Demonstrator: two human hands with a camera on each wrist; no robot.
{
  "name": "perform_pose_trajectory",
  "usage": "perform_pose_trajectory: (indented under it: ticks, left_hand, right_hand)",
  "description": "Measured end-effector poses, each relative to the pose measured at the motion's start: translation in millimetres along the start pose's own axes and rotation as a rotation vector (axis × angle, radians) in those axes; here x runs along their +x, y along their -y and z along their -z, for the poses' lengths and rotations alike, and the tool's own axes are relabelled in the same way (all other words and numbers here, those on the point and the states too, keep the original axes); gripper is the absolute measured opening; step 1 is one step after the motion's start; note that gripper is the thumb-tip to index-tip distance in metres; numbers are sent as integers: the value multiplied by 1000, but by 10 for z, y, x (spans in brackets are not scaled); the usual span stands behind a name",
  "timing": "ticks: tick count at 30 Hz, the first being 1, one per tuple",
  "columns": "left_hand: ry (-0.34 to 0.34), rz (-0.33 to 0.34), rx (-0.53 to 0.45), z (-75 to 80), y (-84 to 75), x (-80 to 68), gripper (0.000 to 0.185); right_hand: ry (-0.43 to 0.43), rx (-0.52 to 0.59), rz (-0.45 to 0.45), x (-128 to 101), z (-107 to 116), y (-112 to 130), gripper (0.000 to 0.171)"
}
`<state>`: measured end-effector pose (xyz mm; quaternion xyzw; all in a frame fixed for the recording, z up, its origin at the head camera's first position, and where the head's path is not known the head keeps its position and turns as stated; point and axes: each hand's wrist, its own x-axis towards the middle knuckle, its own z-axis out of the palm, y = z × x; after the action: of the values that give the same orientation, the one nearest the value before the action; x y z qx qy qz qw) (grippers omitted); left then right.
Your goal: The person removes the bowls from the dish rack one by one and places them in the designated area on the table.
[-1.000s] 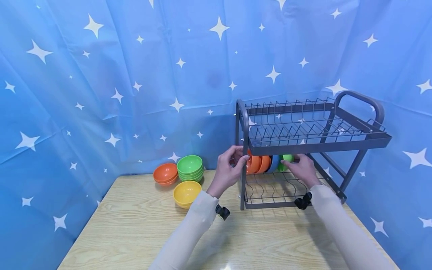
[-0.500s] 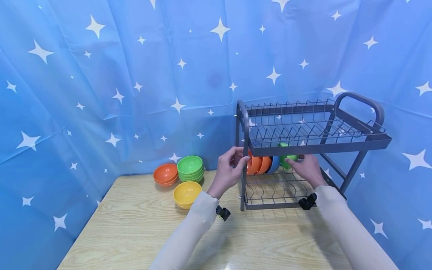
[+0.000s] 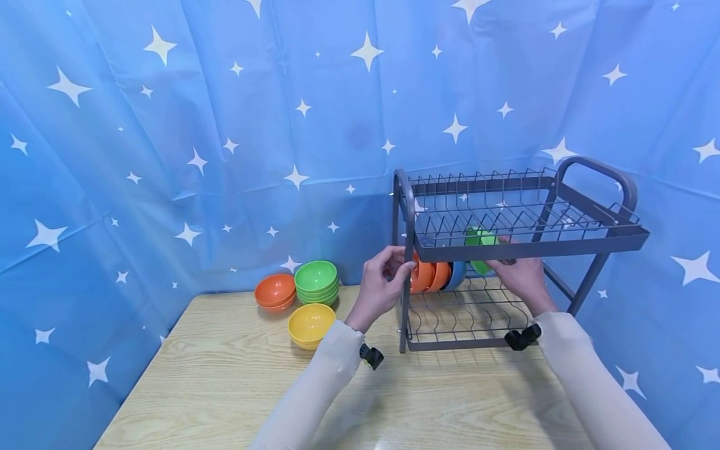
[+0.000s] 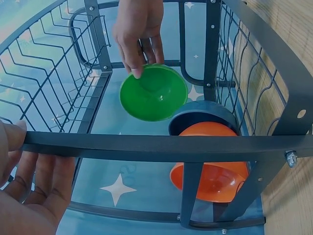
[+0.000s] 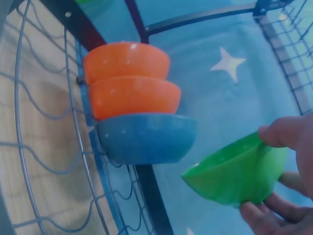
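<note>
My right hand [image 3: 523,278] pinches the rim of a green bowl [image 5: 239,171], thumb on one side and fingers underneath. That bowl hangs tilted above the lower tier of a dark metal dish rack [image 3: 540,249], partly behind the upper tier's front bar in the head view. Beside it a blue bowl [image 5: 146,139] and two orange bowls [image 5: 134,98] stand on edge in a row, at the left end of the lower tier. My left hand [image 3: 378,286] grips the rack's left front post, its thumb in front and fingers behind.
Left of the rack, a stack of green bowls [image 3: 317,281], a pair of nested orange bowls [image 3: 275,290] and a yellow bowl [image 3: 311,325] sit on the wooden table [image 3: 214,381]. Wire dividers line both tiers. A blue star-patterned curtain [image 3: 253,125] hangs behind.
The right hand has lifted the green bowl up and to the right, off the lower tier and away from the blue bowl. My left hand keeps its grip on the post.
</note>
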<state>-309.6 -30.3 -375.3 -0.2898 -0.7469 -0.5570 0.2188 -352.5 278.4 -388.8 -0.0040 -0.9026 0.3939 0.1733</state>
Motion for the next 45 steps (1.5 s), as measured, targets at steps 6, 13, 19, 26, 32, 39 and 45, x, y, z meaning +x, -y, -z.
perform_pose_trajectory:
  ticks: [6, 13, 19, 26, 32, 39, 45]
  left_hand:
    - [0, -1, -9, 3, 13, 0, 16]
    - [9, 0, -23, 1, 19, -5, 18]
    - [2, -3, -18, 5, 13, 2, 20]
    - [-1, 14, -33, 9, 5, 2, 21]
    - [9, 40, -41, 17, -8, 10, 21]
    - [34, 61, -21, 53, -18, 21, 28]
    - [59, 58, 22, 144, -19, -36, 32]
  right_hand:
    - [33, 78, -49, -100, 60, 69, 89]
    - [48, 152, -65, -293, 72, 129, 81]
    - [119, 211, -97, -427, 54, 184, 83]
    - [206, 325, -125, -564, -1, 246, 85]
    - [282, 368, -149, -689, -40, 280, 89]
    - [325, 490, -150, -791, -89, 315, 84]
    - [379, 572, -160, -896, -61, 391, 85]
